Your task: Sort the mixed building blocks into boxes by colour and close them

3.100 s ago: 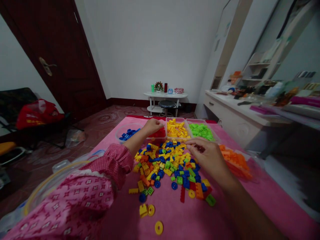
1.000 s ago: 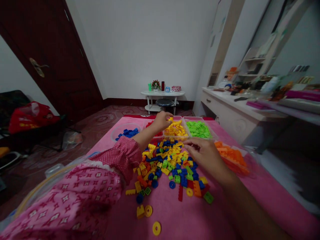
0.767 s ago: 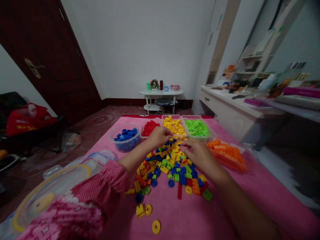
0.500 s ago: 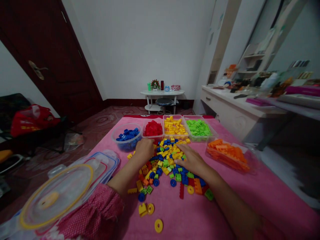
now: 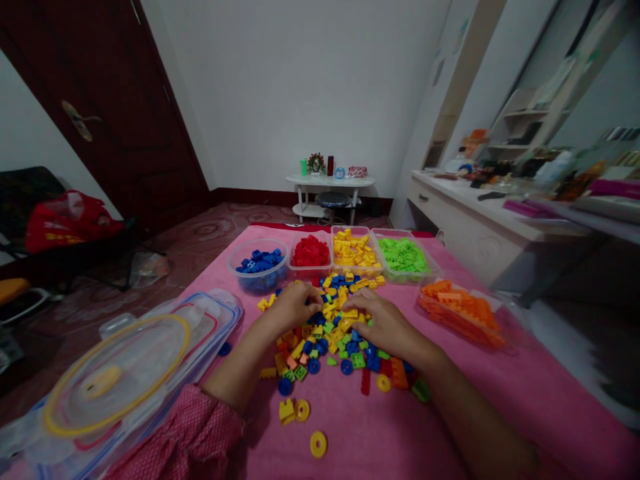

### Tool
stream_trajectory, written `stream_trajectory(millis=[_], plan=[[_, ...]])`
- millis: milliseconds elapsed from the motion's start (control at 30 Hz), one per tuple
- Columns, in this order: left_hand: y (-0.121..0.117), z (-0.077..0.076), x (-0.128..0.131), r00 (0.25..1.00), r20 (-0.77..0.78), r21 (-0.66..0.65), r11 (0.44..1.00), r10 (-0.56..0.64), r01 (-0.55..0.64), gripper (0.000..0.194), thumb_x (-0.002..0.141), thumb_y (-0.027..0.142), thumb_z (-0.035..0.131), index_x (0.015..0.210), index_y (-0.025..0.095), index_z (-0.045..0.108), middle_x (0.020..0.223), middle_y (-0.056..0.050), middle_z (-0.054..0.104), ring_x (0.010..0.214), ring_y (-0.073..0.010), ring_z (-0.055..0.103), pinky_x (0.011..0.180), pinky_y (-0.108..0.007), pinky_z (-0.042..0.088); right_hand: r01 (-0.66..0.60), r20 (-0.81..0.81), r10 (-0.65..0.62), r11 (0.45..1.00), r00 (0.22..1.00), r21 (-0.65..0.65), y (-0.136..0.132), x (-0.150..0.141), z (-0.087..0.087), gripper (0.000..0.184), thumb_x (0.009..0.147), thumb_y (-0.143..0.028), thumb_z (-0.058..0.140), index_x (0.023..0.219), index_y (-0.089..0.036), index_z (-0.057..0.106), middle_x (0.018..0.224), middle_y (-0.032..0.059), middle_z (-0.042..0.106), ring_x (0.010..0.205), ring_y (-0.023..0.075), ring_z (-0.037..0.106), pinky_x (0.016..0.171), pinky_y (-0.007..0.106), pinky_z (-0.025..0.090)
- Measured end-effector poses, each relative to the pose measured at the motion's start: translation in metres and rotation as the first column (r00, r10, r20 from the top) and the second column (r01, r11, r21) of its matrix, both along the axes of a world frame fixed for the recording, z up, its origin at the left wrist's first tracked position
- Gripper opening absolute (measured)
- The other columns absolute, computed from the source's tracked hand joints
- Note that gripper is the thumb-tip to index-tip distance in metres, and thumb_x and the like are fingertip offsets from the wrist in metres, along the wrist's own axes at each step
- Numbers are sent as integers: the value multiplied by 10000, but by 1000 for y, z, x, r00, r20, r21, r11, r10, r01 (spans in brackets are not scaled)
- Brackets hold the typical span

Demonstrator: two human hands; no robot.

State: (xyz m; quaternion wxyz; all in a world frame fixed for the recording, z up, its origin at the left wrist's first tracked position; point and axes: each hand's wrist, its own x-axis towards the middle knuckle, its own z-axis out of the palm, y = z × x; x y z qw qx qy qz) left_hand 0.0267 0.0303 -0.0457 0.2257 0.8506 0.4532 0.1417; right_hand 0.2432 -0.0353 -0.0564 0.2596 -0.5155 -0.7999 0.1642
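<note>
From my head view I watch both hands at the mixed pile of bricks [image 5: 336,323], which lies in the middle of the pink-covered tabletop [image 5: 360,433]; the left grip [image 5: 299,303] is curled at its left edge, its fingertips partly hidden, so I cannot tell whether it has hold of anything; the right grip [image 5: 383,320] is loosely open at the right side, fingers and thumb apart over yellow pieces, with no brick visibly held.

I judge spilling to be the main risk: the round tub [image 5: 260,285] of blue bricks stands just beyond the left grip, so a wide elbow or wrist swing could knock it; the red bricks [image 5: 311,252], yellow bricks [image 5: 353,248] and green bricks [image 5: 404,256] sit in low containers behind the pile, and a hard push could drive loose pieces against them; pulling one brick from this tangle could drag its neighbours along; the left sleeve [image 5: 183,433] lies close to the lids [image 5: 117,377], and snagging them could shift the stack.
</note>
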Motion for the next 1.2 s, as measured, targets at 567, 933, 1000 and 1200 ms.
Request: stream_trajectory(millis=[567, 933, 1000, 1200], plan=[[-5, -3, -4, 971, -218, 149, 979, -102, 136, 212, 670, 315, 726, 870, 246, 740, 1035, -46, 650, 979, -216, 572, 867, -290, 421, 9, 242, -28, 997, 970, 80, -5, -11, 5, 342, 725, -255, 695, 1065, -265, 662, 1001, 37, 677, 982, 244, 562, 859, 363, 381], [-11, 0, -2, 981, -181, 177, 979, -64, 96, 176, 686, 183, 663, 829, 244, 747, 1154, -49, 603, 1080, -241, 537, 949, -345, 411, -14, 178, -5, 994, 984, 104, -8, -20, 1, 276, 714, -244, 692, 988, -240, 657, 962, 32, 675, 940, 223, 567, 865, 368, 372], [-8, -2, 1, 997, -78, 208, 977, -23, 39, 165, 704, 171, 647, 825, 224, 745, 1109, -52, 624, 1047, -223, 557, 938, -329, 423, 80, 96, -91, 991, 991, 107, -4, -18, -3, 257, 702, -232, 676, 957, -223, 643, 883, 28, 664, 853, 203, 579, 812, 350, 404], [-6, -9, 20, 890, 436, -57, 991, 132, -119, 199, 775, 185, 606, 941, 142, 707, 908, -52, 708, 843, -168, 639, 792, -277, 500, 193, -523, -244, 969, 816, -152, 9, -15, -10, 257, 701, -299, 655, 897, -184, 534, 747, -5, 559, 667, 139, 564, 606, 269, 485]])
